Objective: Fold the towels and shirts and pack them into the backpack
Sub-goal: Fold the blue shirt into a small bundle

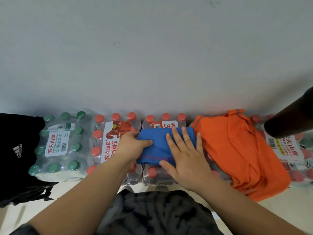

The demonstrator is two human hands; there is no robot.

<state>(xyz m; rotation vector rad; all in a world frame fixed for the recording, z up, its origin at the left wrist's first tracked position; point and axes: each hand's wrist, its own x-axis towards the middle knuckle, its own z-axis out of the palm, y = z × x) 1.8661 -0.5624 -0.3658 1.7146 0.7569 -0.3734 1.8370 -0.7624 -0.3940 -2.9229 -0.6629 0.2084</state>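
A folded blue towel (pixel 157 146) lies on top of shrink-wrapped packs of water bottles, in the middle of the view. My left hand (pixel 131 146) grips the towel's left edge, thumb on top and fingers underneath. Flat on the towel's right half lies my right hand (pixel 184 155), fingers straight and spread. An orange shirt (pixel 237 150) lies crumpled on the packs just right of the towel. A black backpack (pixel 17 150) with a white logo stands at the far left, partly out of frame.
Packs of water bottles run along a pale wall: a green-capped pack (pixel 59 143) at left, red-capped packs (pixel 108 141) in the middle and right. A dark object (pixel 293 119) juts in at the upper right. My dark trousers (pixel 157 214) fill the bottom.
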